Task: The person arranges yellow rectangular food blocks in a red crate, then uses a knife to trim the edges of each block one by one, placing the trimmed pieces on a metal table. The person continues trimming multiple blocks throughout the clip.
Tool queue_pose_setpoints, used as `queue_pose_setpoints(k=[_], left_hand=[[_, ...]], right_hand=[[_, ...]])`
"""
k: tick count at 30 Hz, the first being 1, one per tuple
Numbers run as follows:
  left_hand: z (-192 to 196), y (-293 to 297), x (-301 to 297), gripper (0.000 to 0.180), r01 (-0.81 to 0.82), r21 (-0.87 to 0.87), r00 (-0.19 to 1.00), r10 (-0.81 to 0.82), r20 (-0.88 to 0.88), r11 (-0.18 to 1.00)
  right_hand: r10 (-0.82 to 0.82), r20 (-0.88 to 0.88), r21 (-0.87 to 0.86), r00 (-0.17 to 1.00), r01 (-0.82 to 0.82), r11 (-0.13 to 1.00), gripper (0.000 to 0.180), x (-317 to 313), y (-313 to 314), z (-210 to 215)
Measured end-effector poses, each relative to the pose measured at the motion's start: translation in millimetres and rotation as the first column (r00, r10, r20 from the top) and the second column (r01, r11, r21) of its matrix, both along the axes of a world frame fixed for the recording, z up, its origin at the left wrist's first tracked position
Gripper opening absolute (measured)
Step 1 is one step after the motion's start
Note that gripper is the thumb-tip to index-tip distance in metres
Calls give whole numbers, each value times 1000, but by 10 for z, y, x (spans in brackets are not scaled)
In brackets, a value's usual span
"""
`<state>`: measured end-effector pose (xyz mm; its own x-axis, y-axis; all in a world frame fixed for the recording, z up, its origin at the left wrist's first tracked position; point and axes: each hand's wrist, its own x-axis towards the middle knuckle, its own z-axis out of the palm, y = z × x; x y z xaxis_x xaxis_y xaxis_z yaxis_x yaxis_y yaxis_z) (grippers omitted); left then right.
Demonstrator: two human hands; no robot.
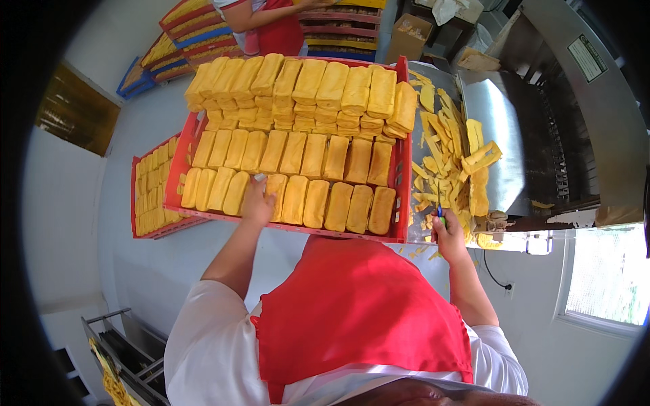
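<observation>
Wearing a red apron (359,304) over a white shirt, close to the camera. Left hand (258,203) resting on a yellow block (275,191) in the front row of the red tray (401,203), fingers spread open and flat on it. Right hand (448,233) at the front edge of the shiny metal surface (504,128), fingers closed around a small blue and green tool (440,215); most of the tool hidden inside the hand, so hard to name. Right beside that hand, a heap of thin yellow strips (450,155) lying on the metal. Filling the tray, rows of yellow blocks, with more blocks stacked high (305,88) at the far end. To the left, lower down, a second red tray (152,186) of smaller yellow pieces, partly hidden under the first tray. On the right, a big metal machine (575,101) with a white rectangular label (587,58) near its top, words too small to read. Farther off, a brown cardboard box (409,35) standing open. At the very top, another person in a red apron (271,24), cut off by the picture edge, next to stacked red, blue and yellow trays (186,30).
</observation>
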<state>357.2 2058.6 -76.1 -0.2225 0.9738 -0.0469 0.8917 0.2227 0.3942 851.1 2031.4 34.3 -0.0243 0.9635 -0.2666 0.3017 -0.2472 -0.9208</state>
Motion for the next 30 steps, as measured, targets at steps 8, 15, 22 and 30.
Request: queue_pose_setpoints(k=[8,15,22,30], left_hand=[[27,62,173,75,-46,-227,975,93,201,973],[175,-34,-266,54,-153,-142,176,169,970,978],[1112,-101,570,65,99,-62,-3,62,998,993],[1813,-186,2500,88,473,172,440,-401,804,864]], right_hand=[[57,-207,-59,977,-71,996,25,-133,-40,-8],[35,-290,-85,956,-62,995,26,199,-159,99],[166,-97,-99,981,-175,980,29,498,-219,36],[436,110,240,893,-450,860,33,364,-196,553]])
